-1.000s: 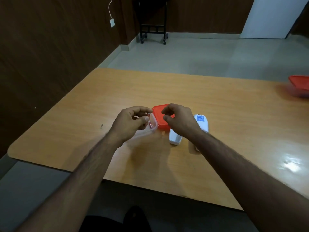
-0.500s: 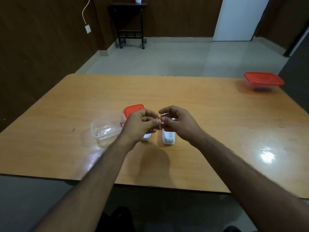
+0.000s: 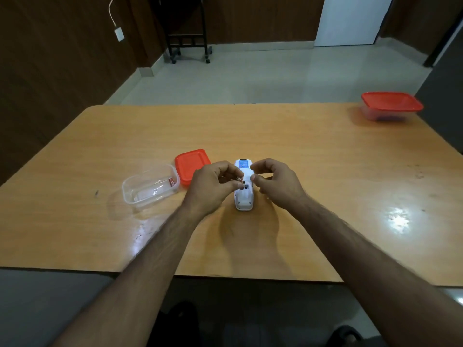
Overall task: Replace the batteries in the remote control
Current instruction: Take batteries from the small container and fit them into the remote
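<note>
A white remote control (image 3: 244, 199) lies back-up on the wooden table (image 3: 325, 171), its battery bay uncovered at the near end. My left hand (image 3: 213, 186) hovers just left of it and pinches a small battery (image 3: 237, 179) between thumb and fingertips above the bay. On the remote's other side my right hand (image 3: 278, 184) has its fingers curled, and nothing shows between thumb and forefinger. Whether the bay holds any cell is hidden by my fingers.
A clear plastic container (image 3: 130, 189) stands open to the left with a red battery (image 3: 171, 182) inside. Its red lid (image 3: 190, 162) lies beside it. A second container with a red lid (image 3: 390, 105) sits at the table's far right corner.
My left hand came out of the clear container with a battery and met the right hand. Now the hands have parted over the remote, and the view has shifted right.
</note>
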